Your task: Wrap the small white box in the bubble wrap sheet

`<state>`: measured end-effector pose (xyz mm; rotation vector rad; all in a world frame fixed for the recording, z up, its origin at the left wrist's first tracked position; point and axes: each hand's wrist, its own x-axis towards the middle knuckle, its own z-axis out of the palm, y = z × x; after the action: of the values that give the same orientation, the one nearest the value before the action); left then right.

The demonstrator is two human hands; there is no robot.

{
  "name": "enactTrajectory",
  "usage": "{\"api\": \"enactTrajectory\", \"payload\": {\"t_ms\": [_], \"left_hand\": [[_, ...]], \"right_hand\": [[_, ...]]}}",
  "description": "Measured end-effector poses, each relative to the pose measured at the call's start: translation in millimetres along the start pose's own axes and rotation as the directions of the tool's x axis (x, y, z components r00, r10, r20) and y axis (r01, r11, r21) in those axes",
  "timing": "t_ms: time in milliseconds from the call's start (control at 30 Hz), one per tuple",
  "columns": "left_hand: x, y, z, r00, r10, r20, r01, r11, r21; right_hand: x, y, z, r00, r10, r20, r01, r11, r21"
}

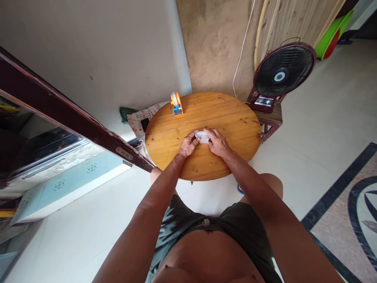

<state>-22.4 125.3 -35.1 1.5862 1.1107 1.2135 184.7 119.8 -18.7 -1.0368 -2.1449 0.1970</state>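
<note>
A small, translucent, whitish plastic packet or case (202, 136) is at the middle of the round wooden table (165, 145); its exact kind is too small to make out. My left hand (189, 144) grips its left end, with the thumb laid over the near face. On the other side, my right hand (217, 142) has its fingers curled around the right end. Both hands are close to the tabletop, and my fingers partly cover the packet. Farther back on the table stands an orange-and-blue device (176, 104) that looks like a tape dispenser.
A round black fan (283, 70) stands on a wooden stool (272, 116) right of the table. Behind the table is a wall with a hanging white cord (244, 43). A dark door frame (97, 131) runs along the left. Printed sacking (137, 122) lies beside the table's left edge.
</note>
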Motion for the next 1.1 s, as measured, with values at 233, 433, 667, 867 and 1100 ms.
{"api": "enactTrajectory", "payload": {"t_ms": [233,433,667,867,1100], "left_hand": [[-0.1,-1.1,0.9,1.000,0.014,-0.013,-0.015,0.999,-0.039],[-1.2,-0.8,1.3,1.000,0.014,-0.005,-0.014,0.997,-0.072],[-4.1,3.5,0.7,0.998,0.052,0.022,-0.050,0.995,-0.084],[-5.0,5.5,-2.1,0.993,0.106,0.057,-0.106,0.994,-0.004],[-6.7,13.6,-2.1,0.959,0.247,0.141,-0.278,0.919,0.279]], "right_hand": [[-0.6,-6.2,-0.6,1.000,0.018,0.004,-0.018,0.995,-0.098],[2.8,-11.2,-0.9,0.999,0.018,-0.047,-0.021,0.998,-0.061],[6.4,-10.7,-0.2,0.989,0.006,-0.148,0.007,0.996,0.087],[7.0,-11.2,2.6,0.980,0.056,-0.189,-0.032,0.991,0.130],[3.4,-12.7,-1.0,0.981,-0.048,-0.189,0.077,0.986,0.146]]}}
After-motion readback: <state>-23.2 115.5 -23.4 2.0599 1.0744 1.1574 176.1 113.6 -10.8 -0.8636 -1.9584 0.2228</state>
